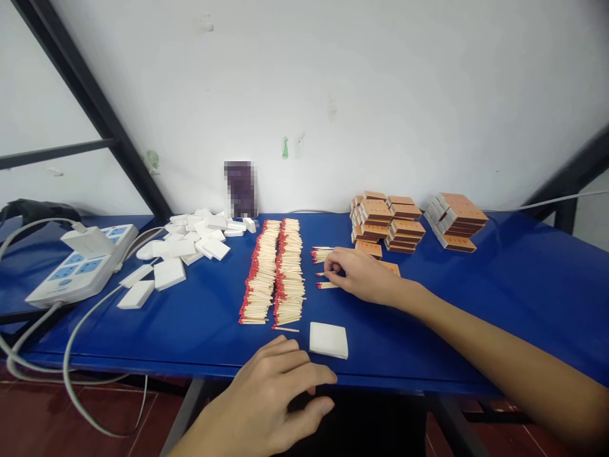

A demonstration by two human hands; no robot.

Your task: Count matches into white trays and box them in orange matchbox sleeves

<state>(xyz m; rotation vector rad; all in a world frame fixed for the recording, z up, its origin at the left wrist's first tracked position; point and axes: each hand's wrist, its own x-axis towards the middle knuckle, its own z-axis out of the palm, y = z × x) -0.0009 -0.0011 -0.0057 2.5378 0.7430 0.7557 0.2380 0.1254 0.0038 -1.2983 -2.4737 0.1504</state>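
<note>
Blue table (pixel 499 298), head view. My right hand (pixel 361 276) lies mid-table, fingertips bent onto the loose matches (pixel 322 255) just right of the two long match rows (pixel 276 273); whether one is pinched, I cannot tell. My left hand (pixel 280 387) rests at the front edge, loosely curled, holding nothing, just beside a white tray (pixel 328 339). Brown matchbox stacks (pixel 387 222) stand near the back edge.

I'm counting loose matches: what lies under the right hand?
Under the right hand a few red-tipped matches stick out on the blue table, and an orange matchbox shows behind it. The palm hides anything more.
</note>
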